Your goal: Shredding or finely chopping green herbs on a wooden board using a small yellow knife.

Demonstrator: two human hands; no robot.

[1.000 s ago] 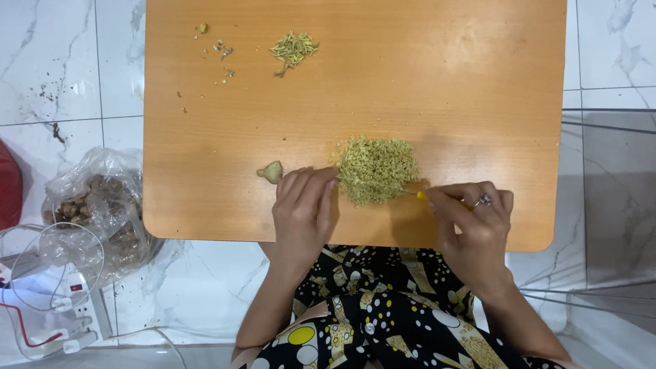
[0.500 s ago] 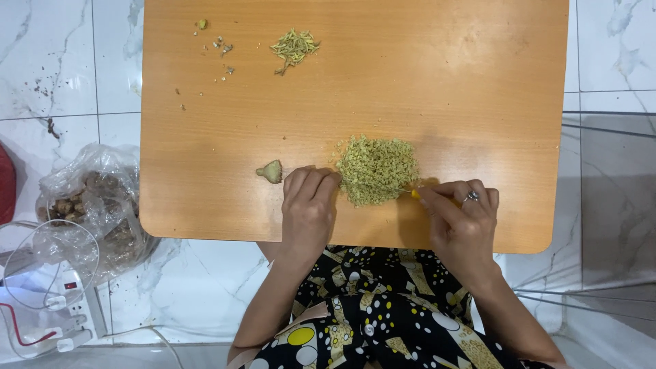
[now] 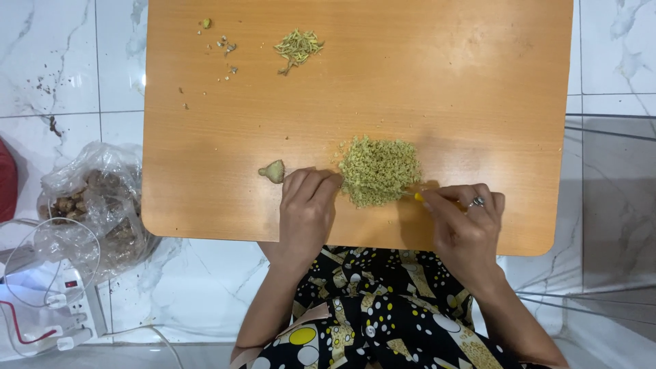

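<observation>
Mince (image 3: 379,171), a pale green-yellow heap of finely chopped bits, lies on the near half of the table (image 3: 478,82), between the two hands. Left hand (image 3: 306,208) rests palm down on the wood, fingers together and pointing away from the person, their tips touching the heap's left edge; its grip is flat and holds nothing. Right hand (image 3: 465,222) is curled tight, its grip closed on a knife (image 3: 417,197), of which only a bit of yellow handle shows at the fingertips, just at the heap's right edge. The blade cannot be made out. A ring (image 3: 477,202) sits on one finger of that hand.

Just left of the left hand's fingertips lies a small stub (image 3: 273,171), apart from the heap. Far up the table, well apart from the hands, is a smaller pile of shreds (image 3: 298,48), with a few crumbs (image 3: 225,49) to its left.

On the marble floor (image 3: 68,61) to the left of the table sit a clear plastic bag (image 3: 96,198) of brown pieces and a white power strip (image 3: 55,314).
</observation>
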